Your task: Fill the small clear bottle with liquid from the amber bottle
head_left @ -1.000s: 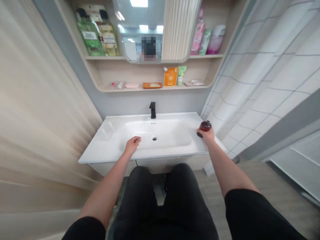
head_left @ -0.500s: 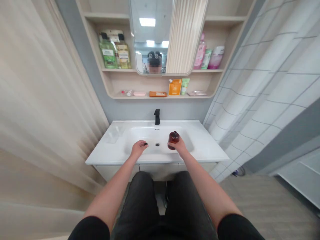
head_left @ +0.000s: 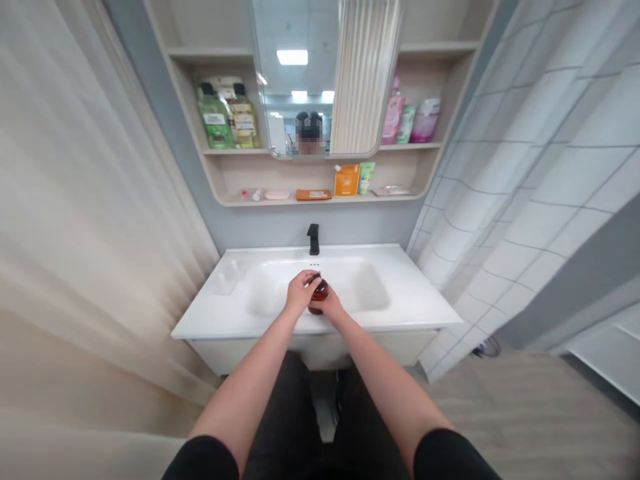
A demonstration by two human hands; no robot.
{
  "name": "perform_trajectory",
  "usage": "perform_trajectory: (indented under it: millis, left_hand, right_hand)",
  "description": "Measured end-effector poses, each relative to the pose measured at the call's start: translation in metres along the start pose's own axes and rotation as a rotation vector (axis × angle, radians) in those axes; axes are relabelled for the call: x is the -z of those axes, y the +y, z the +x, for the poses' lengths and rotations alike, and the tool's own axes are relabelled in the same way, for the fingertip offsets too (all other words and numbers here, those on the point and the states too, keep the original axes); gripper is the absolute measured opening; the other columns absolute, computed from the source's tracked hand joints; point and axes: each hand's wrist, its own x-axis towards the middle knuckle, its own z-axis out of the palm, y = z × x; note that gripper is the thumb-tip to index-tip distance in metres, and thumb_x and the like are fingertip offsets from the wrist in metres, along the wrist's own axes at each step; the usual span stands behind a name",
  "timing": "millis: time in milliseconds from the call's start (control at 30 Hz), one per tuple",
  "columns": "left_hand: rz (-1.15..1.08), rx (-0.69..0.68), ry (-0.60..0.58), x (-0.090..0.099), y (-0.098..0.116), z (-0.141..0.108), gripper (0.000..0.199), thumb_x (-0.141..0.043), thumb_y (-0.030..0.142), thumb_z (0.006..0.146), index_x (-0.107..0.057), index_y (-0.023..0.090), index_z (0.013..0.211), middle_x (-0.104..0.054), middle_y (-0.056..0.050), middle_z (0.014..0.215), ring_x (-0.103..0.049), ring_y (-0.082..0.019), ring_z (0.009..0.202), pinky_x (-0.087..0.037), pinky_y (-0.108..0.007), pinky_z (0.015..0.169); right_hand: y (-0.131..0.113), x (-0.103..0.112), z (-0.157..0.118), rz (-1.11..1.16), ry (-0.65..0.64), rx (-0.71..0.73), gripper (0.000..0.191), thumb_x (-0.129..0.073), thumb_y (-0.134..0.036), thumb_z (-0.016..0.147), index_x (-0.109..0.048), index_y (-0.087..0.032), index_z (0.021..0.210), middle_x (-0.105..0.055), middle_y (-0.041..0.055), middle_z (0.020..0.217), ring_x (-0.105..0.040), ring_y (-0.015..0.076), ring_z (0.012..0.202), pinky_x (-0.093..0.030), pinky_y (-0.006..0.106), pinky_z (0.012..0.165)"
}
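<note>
A reddish-brown bottle (head_left: pixel 320 289) is held upright over the front of the white sink basin (head_left: pixel 370 283). My right hand (head_left: pixel 331 304) is wrapped round its body from the right. At the bottle's top, my left hand (head_left: pixel 301 287) has its fingers closed on a small black cap (head_left: pixel 317 276), which sits at the neck; whether it is seated there I cannot tell. The fingers partly cover both the cap and the bottle. Behind the hands stands the black faucet (head_left: pixel 313 240).
A clear, see-through item (head_left: pixel 229 277) lies on the counter's left side. Above hangs a mirror cabinet (head_left: pixel 320 204) whose shelves hold bottles, an orange pouch (head_left: pixel 347 180), a green tube (head_left: pixel 366 178) and an orange packet (head_left: pixel 313 195). Curtains (head_left: pixel 505 220) hang on both sides.
My right hand has brought the bottle left to the middle of the basin. My left hand has moved right with the black cap, onto the bottle's neck. The view has shifted slightly.
</note>
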Motion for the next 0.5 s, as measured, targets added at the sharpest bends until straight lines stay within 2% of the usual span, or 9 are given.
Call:
perform_trajectory:
  millis: [267, 400, 500]
  left_hand:
    - [0.197, -0.045, -0.001, 0.008, 0.0, -0.001, 0.019, -0.083, 0.032, 0.091, -0.083, 0.026, 0.109, -0.086, -0.009, 0.116, -0.082, -0.028, 0.111, -0.064, -0.05, 0.111]
    - [0.266, -0.053, -0.044, 0.011, 0.003, 0.003, 0.015, -0.084, 0.029, 0.09, -0.085, 0.027, 0.104, -0.086, -0.008, 0.109, -0.082, -0.029, 0.106, -0.064, -0.051, 0.109]
    - [0.278, -0.126, -0.092, 0.011, 0.005, 0.005, 0.015, -0.078, 0.022, 0.092, -0.086, 0.026, 0.104, -0.084, -0.01, 0.125, -0.08, -0.03, 0.117, -0.062, -0.053, 0.113]
  right_hand:
    - [0.006, 0.003, -0.005, -0.026, 0.052, -0.061, 0.072, -0.097, -0.038, 0.059, -0.068, -0.025, 0.124, -0.083, 0.0048, 0.112, -0.077, 0.031, 0.105, -0.063, 0.049, 0.098]
    - [0.012, 0.003, -0.005, 0.002, 0.051, -0.051, 0.072, -0.097, -0.038, 0.059, -0.067, -0.024, 0.124, -0.082, 0.0047, 0.111, -0.076, 0.0296, 0.102, -0.063, 0.048, 0.096]
    - [0.012, 0.004, -0.006, 0.014, 0.058, -0.045, 0.07, -0.095, -0.038, 0.06, -0.067, -0.025, 0.122, -0.082, 0.0032, 0.106, -0.077, 0.0287, 0.099, -0.064, 0.047, 0.093]
